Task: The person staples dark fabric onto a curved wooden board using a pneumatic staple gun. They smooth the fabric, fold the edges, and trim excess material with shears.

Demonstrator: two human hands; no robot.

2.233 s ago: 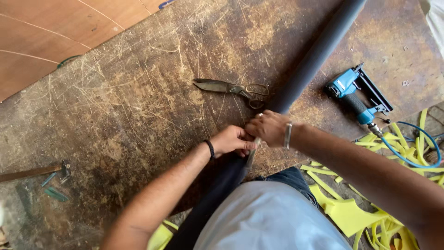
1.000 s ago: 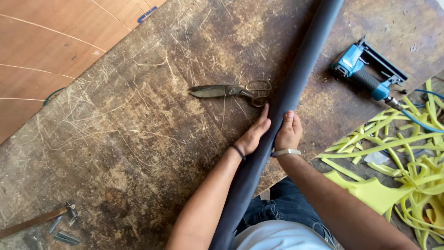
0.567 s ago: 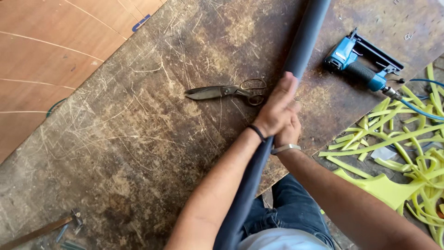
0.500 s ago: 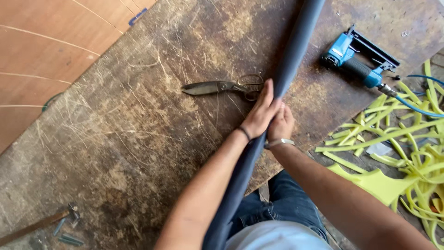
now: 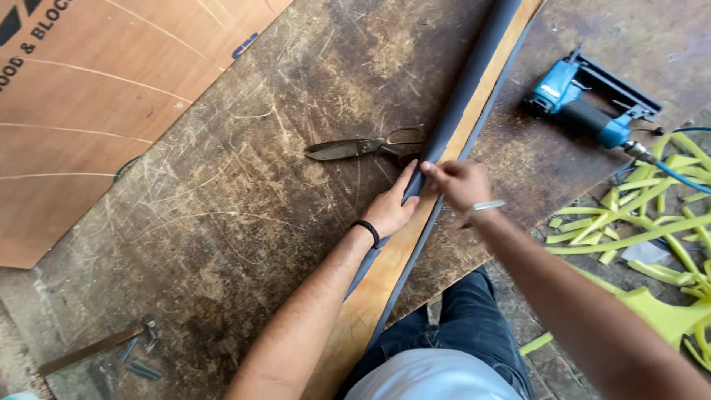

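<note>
A long wooden strip [image 5: 385, 274] wrapped in dark grey sheet material [image 5: 474, 70] runs diagonally across the worn workbench [image 5: 222, 222]. The bare wood side faces up, with the grey sheet folded along its left edge. My left hand [image 5: 391, 209], with a black wristband, presses the grey fold down against the strip. My right hand [image 5: 458, 184], with a metal bracelet, pinches the grey edge just beside the left fingertips. Old metal shears [image 5: 363, 147] lie on the bench right behind my hands.
A blue pneumatic stapler [image 5: 589, 104] with a blue hose lies at the bench's right edge. Yellow-green foam offcuts [image 5: 644, 244] litter the floor on the right. A plywood sheet [image 5: 89, 104] leans at the upper left. A hammer [image 5: 96, 347] lies at the lower left.
The strip has been turned so its bare wood face shows. Both hands have shifted from lying flat on the grey cover to pressing and pinching its folded edge.
</note>
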